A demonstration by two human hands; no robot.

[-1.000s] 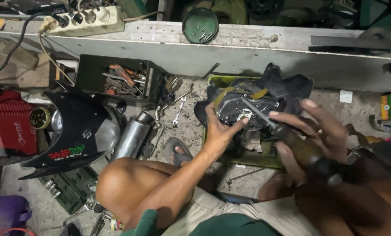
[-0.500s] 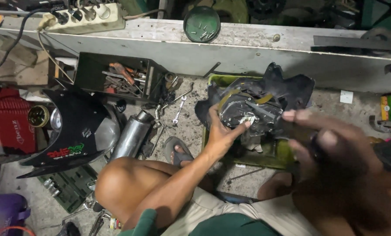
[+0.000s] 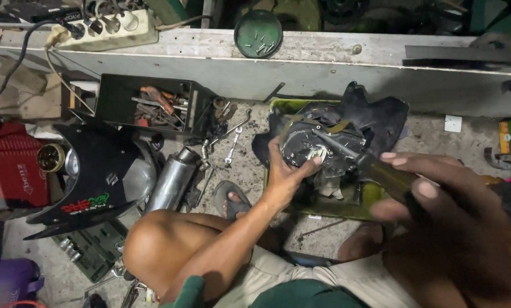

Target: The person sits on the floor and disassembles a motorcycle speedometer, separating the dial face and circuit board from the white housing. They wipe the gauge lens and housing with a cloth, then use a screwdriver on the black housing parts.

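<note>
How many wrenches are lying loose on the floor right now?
2 that I can make out: a small wrench and a longer wrench, both on the floor right of the toolbox. More may be hidden.

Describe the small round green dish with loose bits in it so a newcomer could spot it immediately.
Find the long grey concrete ledge across the top. The round green dish sits on it, right of the white power strip. It alone is circular, dark green and holds small pale screws.

Left hand (image 3: 287, 177) rests on the round black instrument housing (image 3: 315, 149), fingertips touching its face. Right hand (image 3: 438, 188) grips a screwdriver (image 3: 375, 168), tip at the housing. Green tray (image 3: 346, 202) lies beneath; open toolbox (image 3: 147, 105) well apart.
</note>
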